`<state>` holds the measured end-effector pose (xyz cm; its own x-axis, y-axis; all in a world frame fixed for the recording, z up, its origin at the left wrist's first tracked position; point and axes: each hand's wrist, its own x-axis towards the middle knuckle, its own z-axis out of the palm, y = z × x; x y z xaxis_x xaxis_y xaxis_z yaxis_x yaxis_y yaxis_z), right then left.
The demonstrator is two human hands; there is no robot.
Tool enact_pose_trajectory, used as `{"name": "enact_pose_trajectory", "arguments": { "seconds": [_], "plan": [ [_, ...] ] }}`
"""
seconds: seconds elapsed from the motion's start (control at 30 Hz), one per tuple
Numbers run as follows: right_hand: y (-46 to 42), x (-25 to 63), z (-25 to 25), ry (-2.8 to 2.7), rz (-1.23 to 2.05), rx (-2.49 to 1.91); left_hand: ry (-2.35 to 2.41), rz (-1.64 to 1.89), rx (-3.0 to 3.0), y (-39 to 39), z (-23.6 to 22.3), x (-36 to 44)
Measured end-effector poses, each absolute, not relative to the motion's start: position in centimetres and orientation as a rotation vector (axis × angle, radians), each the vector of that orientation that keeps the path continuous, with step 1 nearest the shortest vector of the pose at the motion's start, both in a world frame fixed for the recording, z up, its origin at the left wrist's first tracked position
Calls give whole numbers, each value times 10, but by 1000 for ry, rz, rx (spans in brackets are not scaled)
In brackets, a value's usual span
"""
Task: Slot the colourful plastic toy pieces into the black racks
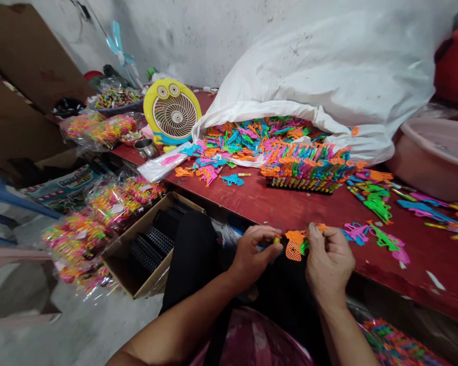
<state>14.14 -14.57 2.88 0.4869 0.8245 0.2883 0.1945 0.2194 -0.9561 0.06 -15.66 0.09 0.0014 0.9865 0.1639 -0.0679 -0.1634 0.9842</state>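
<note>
Over my lap, close to the table's front edge, my left hand (257, 254) pinches a small yellow piece (277, 239) between thumb and fingertips. My right hand (329, 262) is closed on an orange plastic toy piece (293, 246) with a latticed part, and a bit of green plastic (304, 247) shows beside it. The two hands are a little apart. Beyond them stands a black rack (297, 184) filled with upright, brightly coloured toy pieces. To the right of my right hand lie pink and green toy pieces (385, 238) on the red table (236, 198).
A white sack (309, 66) spills coloured pieces (248, 137) at the back. A yellow fan (175, 114) and a metal cup (145, 148) stand left. Below are a cardboard box (137, 290) of black racks and bagged toys (80, 244). A pink basin (435, 157) is at right.
</note>
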Motion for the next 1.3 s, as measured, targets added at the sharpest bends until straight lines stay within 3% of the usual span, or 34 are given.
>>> {"name": "enact_pose_trajectory", "arguments": {
  "seconds": [0.3, 0.67, 0.93, 1.3],
  "plan": [
    [-151, 139, 20, -992, 581, -1331, 870, 1268, 606, -154, 14, 4],
    [-150, 142, 20, -997, 592, -1362, 840, 1029, 1003, -161, -2, 5],
    [-153, 140, 26, -1082, 466, -1337, 825, 1168, 662, -155, -1, -2],
    [-154, 138, 23, -1088, 539, -1371, 801, 1083, 753, -160, -6, 3]
  ]
}}
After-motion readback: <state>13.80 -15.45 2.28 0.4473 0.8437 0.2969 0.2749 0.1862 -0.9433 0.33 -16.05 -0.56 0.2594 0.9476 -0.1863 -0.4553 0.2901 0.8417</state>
